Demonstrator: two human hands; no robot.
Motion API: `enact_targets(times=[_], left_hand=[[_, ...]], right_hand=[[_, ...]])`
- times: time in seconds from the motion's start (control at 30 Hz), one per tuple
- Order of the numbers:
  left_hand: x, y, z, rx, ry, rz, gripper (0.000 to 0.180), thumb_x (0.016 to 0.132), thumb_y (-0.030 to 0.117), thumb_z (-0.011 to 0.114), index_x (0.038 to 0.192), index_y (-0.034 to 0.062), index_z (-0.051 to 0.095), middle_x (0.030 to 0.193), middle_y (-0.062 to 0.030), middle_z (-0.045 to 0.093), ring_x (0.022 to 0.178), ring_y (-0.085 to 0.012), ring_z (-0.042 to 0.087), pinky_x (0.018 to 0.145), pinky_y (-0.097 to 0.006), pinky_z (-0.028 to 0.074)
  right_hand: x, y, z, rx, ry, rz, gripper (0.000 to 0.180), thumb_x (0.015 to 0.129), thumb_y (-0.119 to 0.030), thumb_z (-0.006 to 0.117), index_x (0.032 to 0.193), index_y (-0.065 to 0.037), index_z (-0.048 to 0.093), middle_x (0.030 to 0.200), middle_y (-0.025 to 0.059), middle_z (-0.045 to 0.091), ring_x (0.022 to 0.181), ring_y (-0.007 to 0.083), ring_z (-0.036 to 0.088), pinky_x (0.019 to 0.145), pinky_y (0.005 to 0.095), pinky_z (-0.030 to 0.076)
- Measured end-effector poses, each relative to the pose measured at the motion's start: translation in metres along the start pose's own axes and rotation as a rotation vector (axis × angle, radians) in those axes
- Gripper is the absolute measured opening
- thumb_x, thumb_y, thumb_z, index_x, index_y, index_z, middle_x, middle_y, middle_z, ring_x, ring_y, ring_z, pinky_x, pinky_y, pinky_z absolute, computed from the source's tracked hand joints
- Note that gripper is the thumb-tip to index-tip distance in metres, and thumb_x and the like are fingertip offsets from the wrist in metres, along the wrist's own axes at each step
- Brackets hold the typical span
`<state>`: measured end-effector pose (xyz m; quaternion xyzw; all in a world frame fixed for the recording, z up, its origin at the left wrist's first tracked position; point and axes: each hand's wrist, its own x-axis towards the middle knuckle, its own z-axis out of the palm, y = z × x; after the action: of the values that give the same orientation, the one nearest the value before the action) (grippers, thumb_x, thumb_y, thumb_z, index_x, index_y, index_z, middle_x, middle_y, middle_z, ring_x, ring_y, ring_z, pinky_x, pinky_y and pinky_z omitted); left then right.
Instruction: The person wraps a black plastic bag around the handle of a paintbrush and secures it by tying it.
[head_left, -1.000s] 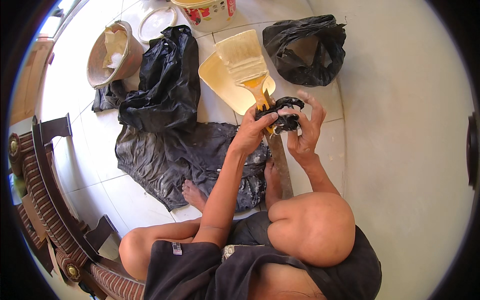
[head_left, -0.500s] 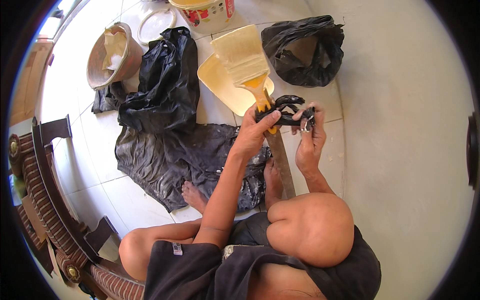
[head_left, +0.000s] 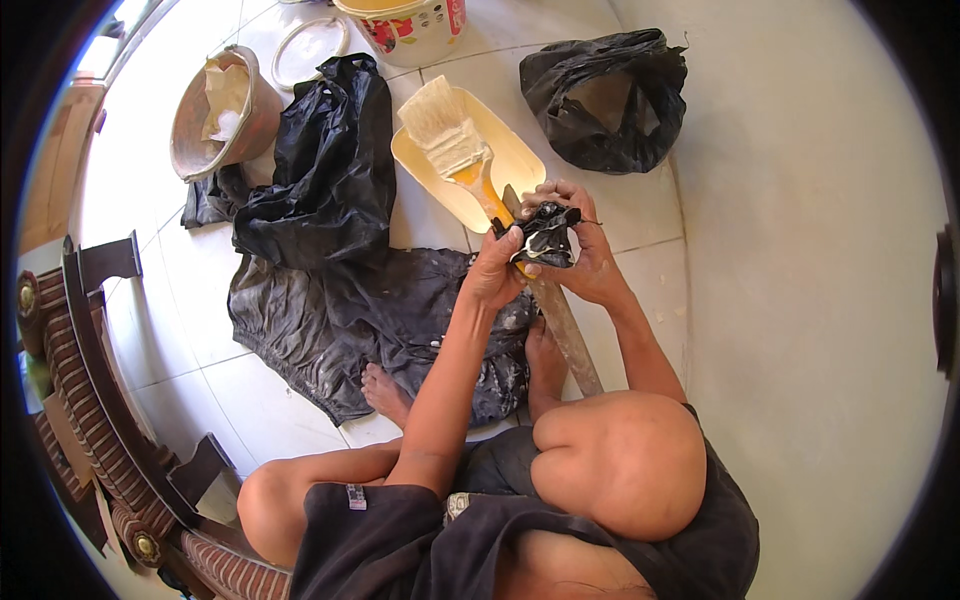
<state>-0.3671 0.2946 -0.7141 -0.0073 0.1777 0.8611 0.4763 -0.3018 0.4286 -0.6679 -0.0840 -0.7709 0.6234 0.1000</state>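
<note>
A wide paintbrush (head_left: 448,140), its bristles pale with paint, lies with its yellow handle against a long wooden stick (head_left: 566,330). My left hand (head_left: 492,272) is closed around the brush handle and stick where they overlap. A strip of black plastic (head_left: 548,236) is bunched at that joint. My right hand (head_left: 595,262) has its fingers curled around the plastic, close beside my left hand. White smears show on the plastic. The brush head is over a cream, scoop-shaped tray (head_left: 512,150) on the floor. The lower stick passes beside my bent knee.
A black plastic bag (head_left: 655,110) stands crumpled at far right. More black plastic (head_left: 340,160) lies near a dirty bucket (head_left: 262,125). Behind are a round lid (head_left: 340,40) and a paint bucket (head_left: 430,45). Dark cloth (head_left: 300,310) spreads under my foot; a striped chair (head_left: 90,390) stands left.
The brush head has tipped lower and to the left. My right hand has moved left against the joint, and the plastic's loose end is now gathered there.
</note>
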Motion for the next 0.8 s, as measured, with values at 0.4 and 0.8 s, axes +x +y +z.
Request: enact_targets(times=[0.4,0.8], left_hand=[[0.018,-0.01,-0.024,-0.063,-0.091,-0.149,0.078,0.071,0.044,0.08,0.126,0.0052,0.04,0.105,-0.0056,0.057,0.098,-0.0157,0.061,0.084,-0.029,0.055],[0.018,-0.001,-0.02,0.101,-0.143,-0.221,0.067,0.082,0.046,0.067,0.126,0.0011,0.042,0.099,-0.0106,0.06,0.084,-0.0199,0.062,0.079,-0.034,0.051]], right_hand=[[0.012,-0.018,0.004,-0.255,0.111,-0.282,0.029,0.064,0.005,0.07,0.09,-0.007,0.066,0.09,0.0065,0.06,0.083,0.0227,0.061,0.083,0.035,0.049],[-0.012,-0.011,-0.002,0.178,0.227,0.068,0.015,0.08,0.01,0.058,0.093,0.002,0.06,0.079,0.0041,0.061,0.066,0.0079,0.057,0.056,0.0233,0.048]])
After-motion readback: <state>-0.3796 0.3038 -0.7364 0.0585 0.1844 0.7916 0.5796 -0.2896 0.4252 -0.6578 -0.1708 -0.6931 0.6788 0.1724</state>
